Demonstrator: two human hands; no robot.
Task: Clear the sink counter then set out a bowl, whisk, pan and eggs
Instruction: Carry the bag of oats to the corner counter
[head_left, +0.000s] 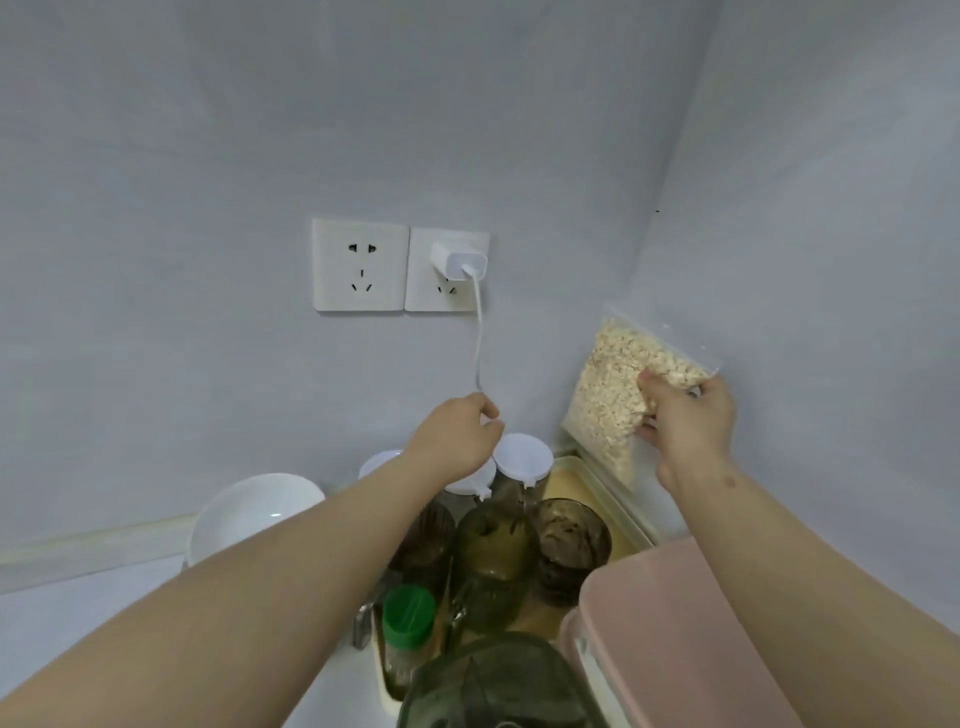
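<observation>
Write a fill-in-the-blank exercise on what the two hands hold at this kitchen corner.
The right hand grips a clear plastic bag filled with ____.
The left hand holds the thin white cable hanging from the white charger plugged into the ____ of two wall sockets.
The small plastic bottle has a ____ cap.
The round white bowl stands to the ____ of the left forearm.
Missing words: oats, right, green, left.

No legible txt, brands or nos. anywhere (green-capped jar (409, 616) and wall sockets (358, 265) are too blurred or plain to read).
</observation>
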